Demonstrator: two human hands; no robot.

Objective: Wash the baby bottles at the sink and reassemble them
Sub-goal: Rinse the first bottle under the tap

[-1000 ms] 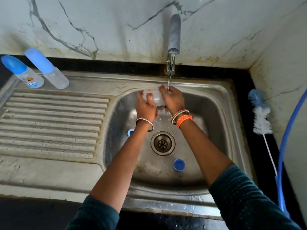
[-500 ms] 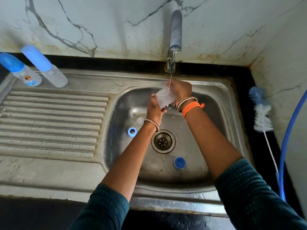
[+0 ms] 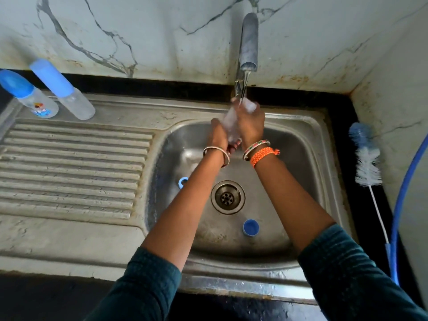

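The person is standing at a steel sink and holding a clear baby bottle under the tap. A thin stream of water is running down onto the bottle. The bottle is tilted, with its top end up near the water and its low end down between the two hands.

The right hand is wrapping its fingers around the upper part of the bottle, so its grip is grasping the bottle. The left hand is curling around the lower part, so that grip is grasping the bottle too. The picture is blurry there, so the fingers are hard to see one by one.

Down in the sink bowl, a blue ring is lying left of the drain, partly behind the left arm. A blue cap is lying in front of the drain, a little to the right.

Two more bottles with blue tops are sitting at the back left of the sink's ridged side: one with a picture on it and a plain one just beside it. A bottle brush is lying on the dark worktop to the right of the sink, near a blue hose.
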